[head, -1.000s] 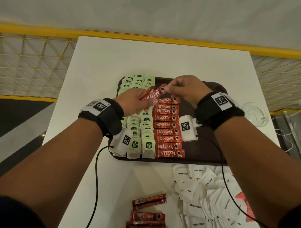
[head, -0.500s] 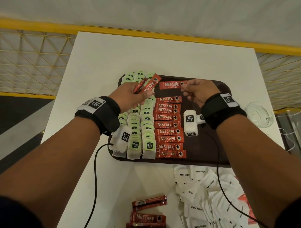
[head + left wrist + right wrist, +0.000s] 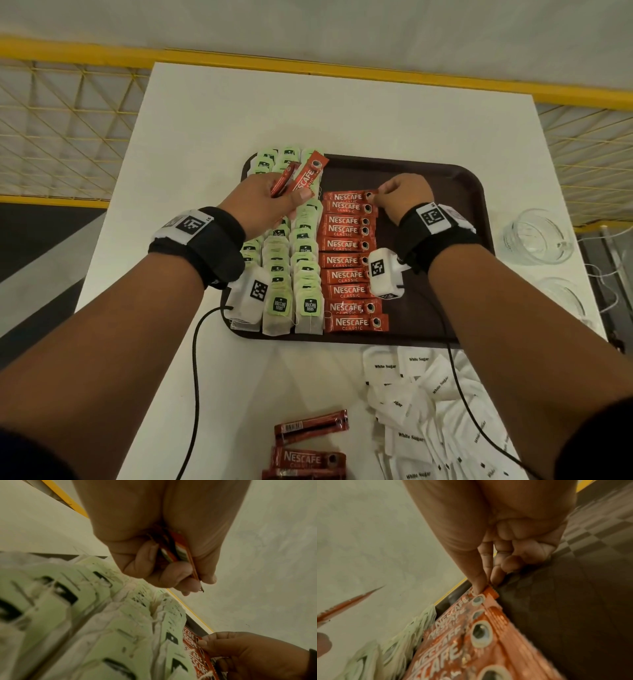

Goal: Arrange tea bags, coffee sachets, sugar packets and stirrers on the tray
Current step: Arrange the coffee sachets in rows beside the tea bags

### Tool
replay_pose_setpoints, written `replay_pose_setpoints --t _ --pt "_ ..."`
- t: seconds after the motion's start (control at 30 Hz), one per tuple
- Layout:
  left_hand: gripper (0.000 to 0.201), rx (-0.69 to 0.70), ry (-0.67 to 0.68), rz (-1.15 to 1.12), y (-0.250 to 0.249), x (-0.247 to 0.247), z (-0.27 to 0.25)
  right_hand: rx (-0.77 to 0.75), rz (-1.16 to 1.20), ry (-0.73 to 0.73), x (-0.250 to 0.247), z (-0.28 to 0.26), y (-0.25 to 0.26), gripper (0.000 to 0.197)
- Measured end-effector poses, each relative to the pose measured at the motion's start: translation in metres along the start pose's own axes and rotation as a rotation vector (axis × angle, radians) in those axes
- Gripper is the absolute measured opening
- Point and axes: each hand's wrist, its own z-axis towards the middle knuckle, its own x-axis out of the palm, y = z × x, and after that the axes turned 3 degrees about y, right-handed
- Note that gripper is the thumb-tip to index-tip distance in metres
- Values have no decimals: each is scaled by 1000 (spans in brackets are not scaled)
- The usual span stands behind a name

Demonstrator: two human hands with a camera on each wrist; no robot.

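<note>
Your right fingers (image 3: 481, 582) pinch the end of the top coffee sachet (image 3: 349, 196), which lies flat at the 12 o'clock end of the red column on the tray (image 3: 472, 192). Your right hand (image 3: 404, 197) sits at 3 o'clock of that sachet. Your left hand (image 3: 265, 202) curls tightly around spare sachets (image 3: 303, 176), raised over the tea bags (image 3: 305, 274). Sugar packets (image 3: 421, 394) lie off the tray at 5 o'clock; loose sachets (image 3: 310, 425) at 6 o'clock.

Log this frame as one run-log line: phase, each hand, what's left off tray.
phase: filling coffee column | right hand: pinches top sachet on tray | left hand: holds spare sachets | off tray: sugar packets
</note>
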Motion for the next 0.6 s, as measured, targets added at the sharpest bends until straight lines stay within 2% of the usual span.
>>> replay_pose_setpoints --t 0.1,0.17,0.2,0.27,0.33,0.43,0.5,0.6 --pt "35 1 20 30 -2 1 0 -55 35 -96 -4 -3 -3 20" --pt "37 6 49 69 -5 2 1 -180 49 -149 -10 -12 5 23" --pt "39 8 67 87 -6 2 1 -259 57 -124 -13 -18 11 29" --pt "37 7 106 99 -10 4 1 -386 121 21 -19 -30 26 35" --pt "32 9 136 88 -13 8 3 -444 166 193 -23 -39 38 28" --pt "34 22 119 73 -16 11 4 -426 263 288 -24 -37 40 13" --pt "37 26 68 59 -14 9 6 -341 455 246 -22 -32 34 7" --pt "37 2 -24 8 -9 4 7 -193 697 116 -21 -20 19 10"
